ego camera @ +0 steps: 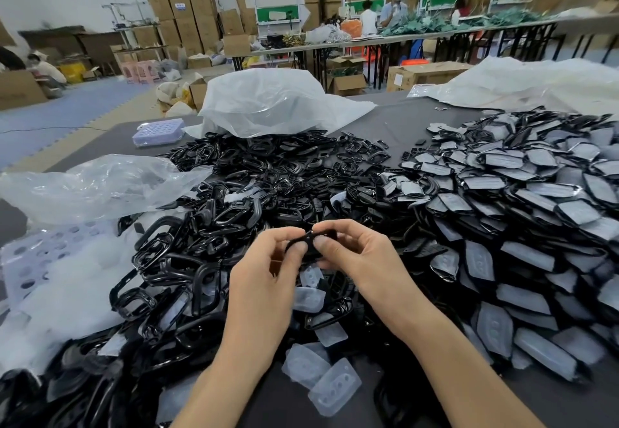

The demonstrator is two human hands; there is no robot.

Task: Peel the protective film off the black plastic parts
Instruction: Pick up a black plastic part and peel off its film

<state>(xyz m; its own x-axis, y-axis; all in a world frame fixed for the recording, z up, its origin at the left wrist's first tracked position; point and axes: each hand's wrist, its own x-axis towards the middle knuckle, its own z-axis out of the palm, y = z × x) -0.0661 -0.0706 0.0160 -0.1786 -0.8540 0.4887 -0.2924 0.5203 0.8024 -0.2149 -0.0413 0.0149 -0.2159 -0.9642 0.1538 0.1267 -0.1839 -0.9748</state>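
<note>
**Steady the part, lift a film corner**

The left grip (268, 270) and right grip (355, 256) both pinch one small black plastic part (310, 243), held between them above the desk (418, 119). It is probably best to anchor the part with one thumb and peel low from a corner. Loose film pieces (321, 384) lie beneath, and film-covered parts (536, 226) pile up to the right.

The head camera looks forward and down, close over the table (398, 122).

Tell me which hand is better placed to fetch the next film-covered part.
Probably the right hand: the film-covered parts are piled on its side. The left hand borders bare frames. Both now pinch one black part.
</note>
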